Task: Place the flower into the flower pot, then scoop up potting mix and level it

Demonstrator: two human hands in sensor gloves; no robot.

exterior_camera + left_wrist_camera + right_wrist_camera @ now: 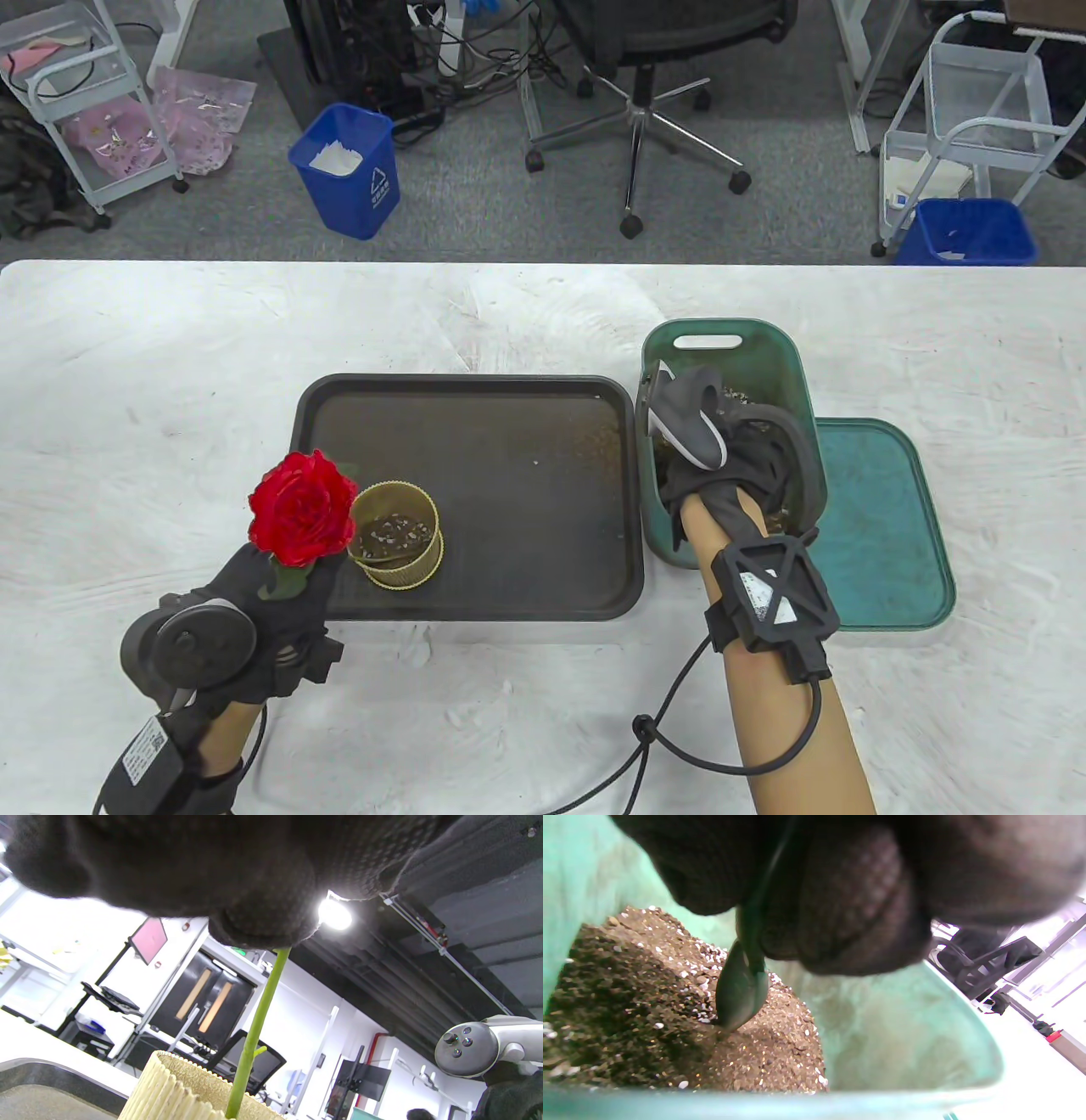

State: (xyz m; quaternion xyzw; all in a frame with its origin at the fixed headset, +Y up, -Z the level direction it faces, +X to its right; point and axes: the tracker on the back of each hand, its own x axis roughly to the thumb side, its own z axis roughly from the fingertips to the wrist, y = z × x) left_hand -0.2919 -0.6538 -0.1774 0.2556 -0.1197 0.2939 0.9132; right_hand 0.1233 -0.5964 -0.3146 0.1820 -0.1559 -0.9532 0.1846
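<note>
Our left hand (271, 594), in its black sensor glove, pinches the green stem of the red fabric rose (302, 508) and holds the bloom just left of the ribbed, straw-coloured round flower pot (397, 535). From the left wrist view we see the stem (254, 1031) run down from our gloved fingers (258, 921) in front of the pot's rim (169, 1086); we cannot tell whether its end sits inside the pot. That pot stands in the near left corner of the dark rectangular metal tray (509, 475) and already has some potting mix in its bottom.

Our right hand (721, 458) reaches down into the green plastic tub (721, 340) just right of the tray, fingers curled round a dark green scoop (740, 984). Its tip touches the heap of brown, speckled potting mix (628, 984) in the tub. A flat green plastic lid (882, 526) lies on the white table (170, 340) against the tub's right side.
</note>
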